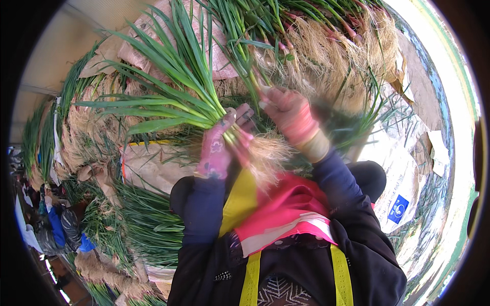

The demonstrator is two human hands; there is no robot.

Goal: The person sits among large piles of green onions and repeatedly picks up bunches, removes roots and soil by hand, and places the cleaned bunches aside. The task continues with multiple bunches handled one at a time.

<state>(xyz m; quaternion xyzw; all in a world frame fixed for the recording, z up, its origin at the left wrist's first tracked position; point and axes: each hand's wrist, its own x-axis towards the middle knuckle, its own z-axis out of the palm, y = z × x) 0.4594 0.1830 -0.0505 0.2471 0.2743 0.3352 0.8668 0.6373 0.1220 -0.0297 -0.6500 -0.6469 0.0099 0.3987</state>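
Observation:
My left hand point(216, 149), in a pink flower-print glove, holds a bunch of young garlic plants point(180, 99). Their flat green leaves fan out to the upper left. Reddish stem bases and pale, stringy roots point(268, 155) stick out on the right of that hand, above my lap. My right hand point(293, 114), gloved and blurred by motion, has its fingers closed around the lower stem of another garlic plant point(250, 76), near the pile. A large pile of garlic plants point(325, 42) lies just beyond, its long roots hanging towards me.
More garlic point(153, 222) lies in a heap to my left, with rooted bundles point(95, 118) behind it. Woven sacks point(153, 164) lie among the heaps. A white printed sack point(398, 191) is at my right. Another person point(57, 222) is at the far left.

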